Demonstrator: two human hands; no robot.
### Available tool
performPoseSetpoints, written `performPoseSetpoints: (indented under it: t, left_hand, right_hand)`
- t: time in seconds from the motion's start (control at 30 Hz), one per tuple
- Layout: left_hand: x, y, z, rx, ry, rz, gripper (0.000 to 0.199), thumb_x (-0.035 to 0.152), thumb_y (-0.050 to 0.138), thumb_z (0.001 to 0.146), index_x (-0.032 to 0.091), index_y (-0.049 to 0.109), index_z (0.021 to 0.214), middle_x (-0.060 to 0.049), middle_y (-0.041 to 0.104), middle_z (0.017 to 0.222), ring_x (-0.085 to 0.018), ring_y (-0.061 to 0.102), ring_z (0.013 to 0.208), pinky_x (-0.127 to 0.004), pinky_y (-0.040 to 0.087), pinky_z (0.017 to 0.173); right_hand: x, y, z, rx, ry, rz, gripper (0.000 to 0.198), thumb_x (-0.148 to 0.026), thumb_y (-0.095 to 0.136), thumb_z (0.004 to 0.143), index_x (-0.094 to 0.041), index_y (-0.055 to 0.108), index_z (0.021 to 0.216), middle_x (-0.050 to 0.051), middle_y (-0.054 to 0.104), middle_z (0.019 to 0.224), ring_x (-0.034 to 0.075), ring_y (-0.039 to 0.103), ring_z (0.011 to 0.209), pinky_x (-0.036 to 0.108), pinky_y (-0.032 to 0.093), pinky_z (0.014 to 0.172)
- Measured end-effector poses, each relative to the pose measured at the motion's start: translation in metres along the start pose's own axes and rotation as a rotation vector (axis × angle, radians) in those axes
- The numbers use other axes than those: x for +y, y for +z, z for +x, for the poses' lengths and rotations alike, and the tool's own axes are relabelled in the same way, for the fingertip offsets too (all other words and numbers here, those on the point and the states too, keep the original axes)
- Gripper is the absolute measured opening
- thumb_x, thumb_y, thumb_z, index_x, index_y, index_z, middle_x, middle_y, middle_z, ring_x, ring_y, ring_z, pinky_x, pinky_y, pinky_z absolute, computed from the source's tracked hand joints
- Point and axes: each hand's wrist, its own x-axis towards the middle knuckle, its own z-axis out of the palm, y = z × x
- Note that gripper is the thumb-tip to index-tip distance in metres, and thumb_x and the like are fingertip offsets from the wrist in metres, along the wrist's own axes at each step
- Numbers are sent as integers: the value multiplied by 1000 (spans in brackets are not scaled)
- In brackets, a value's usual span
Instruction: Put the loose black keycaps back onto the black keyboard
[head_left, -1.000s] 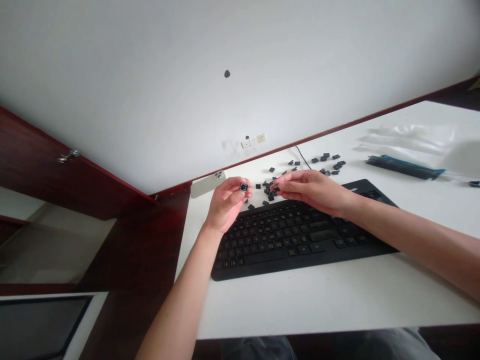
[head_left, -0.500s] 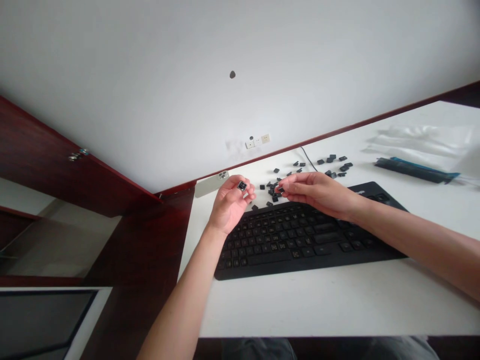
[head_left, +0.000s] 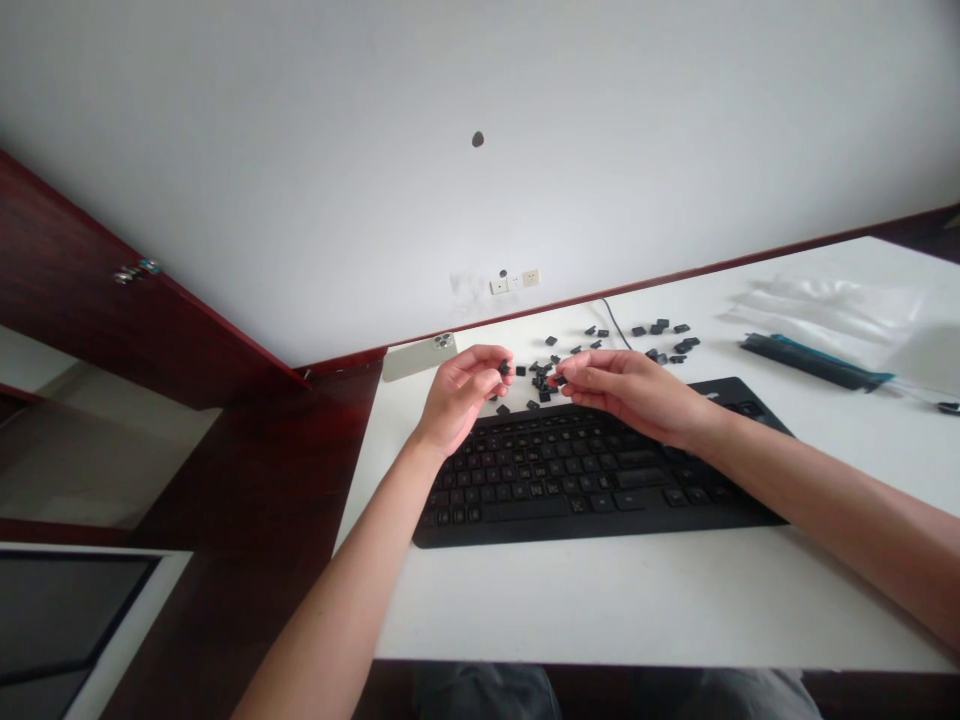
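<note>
My left hand [head_left: 461,395] is raised above the far left part of a black keyboard [head_left: 525,512], its thumb and fingers closed on a small black keycap [head_left: 505,368]. Facing it, my right hand [head_left: 626,390] pinches another dark keycap [head_left: 561,380] between thumb and fingertips. The two hands are a short way apart. Several loose black keycaps [head_left: 542,372] lie scattered on the white table behind the keyboard, partly hidden by my right hand. Some sockets on the keyboard show without caps. My right forearm covers part of the keyboard's right end.
A phone [head_left: 420,358] lies at the table's far left corner. On the right are a dark, blue-edged pouch [head_left: 814,362] and a clear plastic bag [head_left: 825,305]. A cable [head_left: 616,322] runs toward the wall, below a row of sockets [head_left: 515,282]. The white table [head_left: 570,610] extends to my lap.
My left hand has turned the keycap it holds, so its pale-marked face no longer shows. The right hand keeps its pinch. The whole view has shifted slightly.
</note>
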Motion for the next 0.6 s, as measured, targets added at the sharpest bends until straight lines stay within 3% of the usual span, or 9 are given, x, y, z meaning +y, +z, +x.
performPoseSetpoints:
  t: [0.1, 0.3, 0.6]
  left_hand:
    - [-3, -1, 0, 7, 20, 102, 37, 47, 85, 80, 20, 80, 105, -9, 77, 105, -15, 65, 81, -31, 56, 77]
    - [-5, -4, 0, -53, 101, 253, 31, 39, 88, 82, 22, 84, 108, -9, 80, 110, -22, 73, 102, -35, 59, 93]
    - [-5, 0, -1, -127, 100, 281, 31, 36, 90, 81, 22, 85, 108, -9, 81, 112, -23, 75, 106, -34, 62, 91]
  right_hand:
    - [0, 0, 0, -7, -6, 3, 38, -54, 97, 69, -24, 83, 89, 7, 78, 107, 22, 71, 101, 39, 59, 98]
    - [-4, 3, -4, -77, -17, -6, 36, -51, 96, 73, -23, 82, 92, 4, 77, 94, 18, 72, 88, 36, 60, 89]
    - [3, 10, -10, -171, -23, 17, 31, -45, 94, 78, -25, 84, 99, 4, 81, 95, 18, 77, 91, 32, 61, 88]
